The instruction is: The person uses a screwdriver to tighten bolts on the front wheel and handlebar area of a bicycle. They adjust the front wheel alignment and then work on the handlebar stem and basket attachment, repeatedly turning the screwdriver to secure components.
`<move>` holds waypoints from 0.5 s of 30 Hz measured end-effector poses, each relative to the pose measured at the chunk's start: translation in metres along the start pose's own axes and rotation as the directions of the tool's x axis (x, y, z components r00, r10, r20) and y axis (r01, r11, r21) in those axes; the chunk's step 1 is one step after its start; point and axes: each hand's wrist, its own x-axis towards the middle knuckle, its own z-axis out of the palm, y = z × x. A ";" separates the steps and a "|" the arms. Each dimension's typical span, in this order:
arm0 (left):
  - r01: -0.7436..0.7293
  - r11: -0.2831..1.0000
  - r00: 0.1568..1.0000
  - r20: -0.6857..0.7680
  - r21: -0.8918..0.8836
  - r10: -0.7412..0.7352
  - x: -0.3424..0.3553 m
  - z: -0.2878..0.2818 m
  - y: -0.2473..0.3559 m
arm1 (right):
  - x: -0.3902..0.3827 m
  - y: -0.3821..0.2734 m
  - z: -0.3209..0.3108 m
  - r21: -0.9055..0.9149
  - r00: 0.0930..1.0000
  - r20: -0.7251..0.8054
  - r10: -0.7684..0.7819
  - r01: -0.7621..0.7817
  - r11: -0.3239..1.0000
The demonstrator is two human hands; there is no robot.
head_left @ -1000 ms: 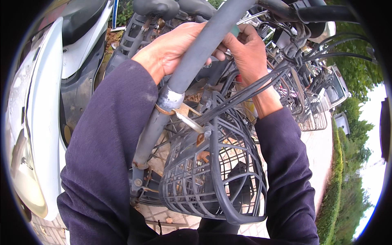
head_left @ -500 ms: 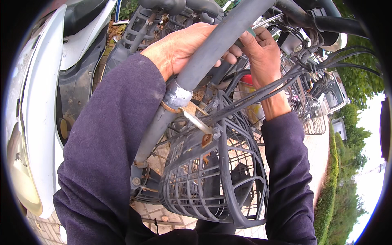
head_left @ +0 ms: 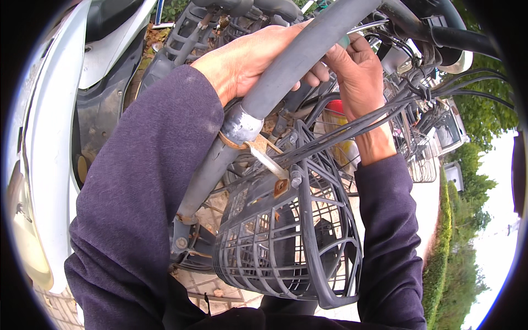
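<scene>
A thick grey steering tube [head_left: 311, 55] of a bike slants across the upper middle. My left hand [head_left: 247, 69] reaches behind it. The fingertips curl out on the tube's right side, and what they hold is hidden. Just right of the tube, my right hand [head_left: 360, 77] is closed, thumb against fingers, on a screwdriver-like tool; its green handle [head_left: 345, 40] and thin metal shaft [head_left: 369, 26] show in part. Below the hands, a metal bracket [head_left: 267, 157] on the tube meets a black wire-and-plastic basket [head_left: 275, 242].
Black cables [head_left: 352, 129] run across my right wrist to the handlebar [head_left: 462, 38]. A white scooter body [head_left: 49, 148] stands close at left. More bikes with baskets [head_left: 421, 157] are parked beyond my right arm, near a hedge [head_left: 443, 247]. Paving [head_left: 242, 297] lies below.
The view has shifted slightly. My right hand has moved a little up and right with the tool, while my left hand stays behind the tube.
</scene>
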 end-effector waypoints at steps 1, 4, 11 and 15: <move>0.025 0.999 1.000 0.011 -0.034 -0.025 -0.002 0.000 0.001 | 0.000 0.001 0.002 -0.001 0.999 -0.037 0.006 -0.006 1.000; 0.057 0.998 0.996 -0.073 -0.013 -0.058 -0.003 0.001 0.004 | 0.002 0.001 0.007 -0.131 0.990 -0.140 -0.025 0.006 0.991; 0.025 1.000 0.993 -0.119 0.006 -0.024 0.000 0.006 0.001 | 0.000 -0.003 0.003 0.039 0.989 0.140 0.045 -0.051 0.998; 0.013 0.999 0.996 -0.091 0.043 -0.009 -0.003 0.009 0.003 | 0.001 -0.009 -0.006 0.139 0.962 0.267 0.057 -0.097 0.986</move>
